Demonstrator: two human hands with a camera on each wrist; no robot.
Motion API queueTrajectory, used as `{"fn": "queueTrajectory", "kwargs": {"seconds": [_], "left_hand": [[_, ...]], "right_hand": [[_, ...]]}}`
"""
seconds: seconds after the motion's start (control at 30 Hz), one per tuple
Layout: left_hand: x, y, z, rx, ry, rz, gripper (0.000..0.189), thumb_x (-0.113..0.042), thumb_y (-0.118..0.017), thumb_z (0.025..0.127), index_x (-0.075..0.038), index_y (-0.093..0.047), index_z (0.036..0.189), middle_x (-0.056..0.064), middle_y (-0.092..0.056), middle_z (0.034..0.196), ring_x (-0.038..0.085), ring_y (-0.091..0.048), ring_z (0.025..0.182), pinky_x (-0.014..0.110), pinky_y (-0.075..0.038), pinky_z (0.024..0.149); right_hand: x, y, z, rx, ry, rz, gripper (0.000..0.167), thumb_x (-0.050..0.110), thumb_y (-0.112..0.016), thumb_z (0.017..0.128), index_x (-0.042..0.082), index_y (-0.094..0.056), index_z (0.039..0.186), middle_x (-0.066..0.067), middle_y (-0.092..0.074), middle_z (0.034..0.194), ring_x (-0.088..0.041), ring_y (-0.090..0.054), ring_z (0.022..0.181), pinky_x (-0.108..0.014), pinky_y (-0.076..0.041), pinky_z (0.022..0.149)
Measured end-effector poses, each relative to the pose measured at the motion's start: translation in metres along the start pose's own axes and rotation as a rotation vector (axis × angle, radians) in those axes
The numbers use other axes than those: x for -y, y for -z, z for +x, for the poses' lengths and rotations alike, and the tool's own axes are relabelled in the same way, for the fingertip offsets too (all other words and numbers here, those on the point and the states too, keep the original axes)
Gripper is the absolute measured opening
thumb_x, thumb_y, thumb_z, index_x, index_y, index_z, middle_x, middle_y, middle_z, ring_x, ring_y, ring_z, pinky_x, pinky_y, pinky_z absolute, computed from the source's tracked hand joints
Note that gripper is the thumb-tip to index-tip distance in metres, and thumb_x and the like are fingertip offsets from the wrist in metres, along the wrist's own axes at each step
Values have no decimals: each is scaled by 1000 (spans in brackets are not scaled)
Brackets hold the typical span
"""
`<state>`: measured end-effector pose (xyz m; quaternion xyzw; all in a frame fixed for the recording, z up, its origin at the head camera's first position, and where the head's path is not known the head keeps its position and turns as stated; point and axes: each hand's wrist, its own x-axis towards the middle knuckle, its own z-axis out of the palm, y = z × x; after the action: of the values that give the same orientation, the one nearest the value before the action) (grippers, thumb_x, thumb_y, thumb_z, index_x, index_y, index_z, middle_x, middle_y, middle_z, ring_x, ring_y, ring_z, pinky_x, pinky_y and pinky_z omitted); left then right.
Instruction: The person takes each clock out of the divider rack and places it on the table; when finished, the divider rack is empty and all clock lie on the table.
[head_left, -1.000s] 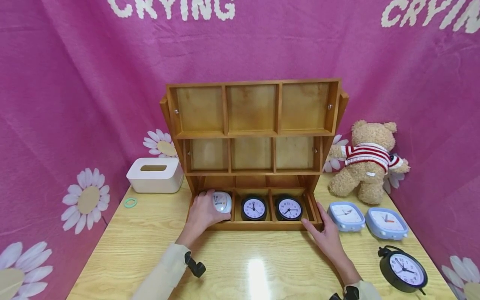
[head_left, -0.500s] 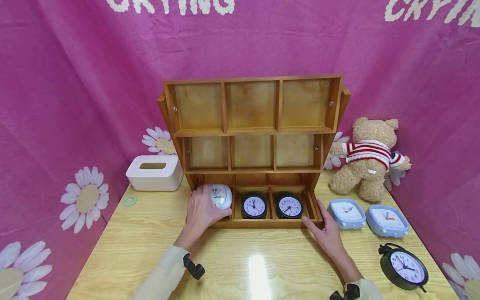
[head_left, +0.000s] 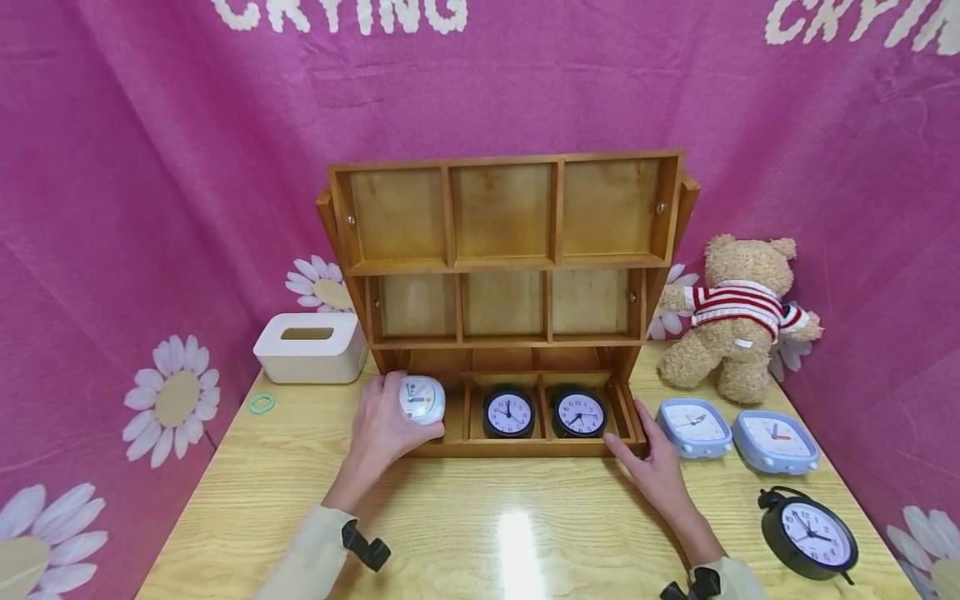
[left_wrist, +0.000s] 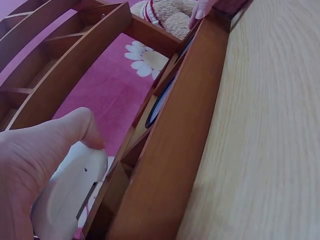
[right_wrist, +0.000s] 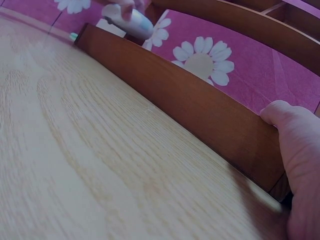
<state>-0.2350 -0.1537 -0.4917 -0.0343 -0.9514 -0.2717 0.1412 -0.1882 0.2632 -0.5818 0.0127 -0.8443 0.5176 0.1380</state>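
Note:
My left hand holds a small pale-blue and white clock by its sides, raised over the bottom left compartment of a wooden display shelf. In the left wrist view the thumb presses on the edge of this clock, whose pale casing faces the camera. Two round black clocks, one in the middle compartment and one in the right compartment, lie face up in the bottom row. My right hand grips the shelf's front right corner, thumb over the front rim and fingers along the side.
Right of the shelf lie two light-blue clocks and a black twin-foot alarm clock. Behind them sits a teddy bear. A white tissue box and a green ring stand at the left. A pink curtain hangs behind.
The pale-blue clock has come up out of the bottom left compartment and shifted left with my left hand. My right hand stays at the shelf corner.

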Motion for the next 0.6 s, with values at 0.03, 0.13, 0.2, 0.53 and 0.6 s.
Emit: {"fn": "queueTrajectory", "kwargs": {"seconds": [0.03, 0.13, 0.2, 0.53, 0.6], "left_hand": [[2, 1, -2, 0, 8, -12, 95, -50, -92, 55, -8, -56, 133, 18, -57, 120, 36, -54, 111, 50, -56, 77], [8, 7, -7, -7, 32, -48, 96, -48, -92, 56, -9, -55, 135, 18, -55, 127, 36, -52, 116, 51, -56, 79], [13, 10, -10, -13, 46, -67, 96, -46, -92, 56, -10, -55, 136, 17, -54, 130, 36, -51, 117, 52, -55, 79], [48, 27, -16, -100, 65, -143, 96, -34, -95, 56, -6, -54, 138, 17, -55, 126, 35, -48, 117, 49, -47, 88], [55, 29, -17, -120, 66, -152, 100, -33, -96, 56, -3, -52, 141, 18, -54, 128, 36, -48, 119, 50, -47, 91]], "right_hand": [[0, 0, 0, 1, -2, 1, 83, 24, -76, 97, 3, -31, 163, -30, -38, 160, -43, -48, 138, 1, -30, 95], [1, 0, 0, 4, -1, -1, 83, 24, -76, 98, 2, -30, 163, -30, -38, 160, -44, -47, 138, 1, -30, 95], [1, 0, 0, 3, -4, -1, 83, 24, -76, 98, 3, -30, 163, -30, -38, 161, -44, -47, 138, 2, -30, 95], [3, 1, -1, 3, -9, -13, 83, 25, -76, 97, 4, -31, 164, -29, -38, 161, -43, -47, 139, 0, -30, 96], [3, 1, -1, -2, -11, -11, 82, 24, -76, 97, 4, -32, 163, -29, -39, 161, -42, -48, 138, 0, -30, 96]]}}
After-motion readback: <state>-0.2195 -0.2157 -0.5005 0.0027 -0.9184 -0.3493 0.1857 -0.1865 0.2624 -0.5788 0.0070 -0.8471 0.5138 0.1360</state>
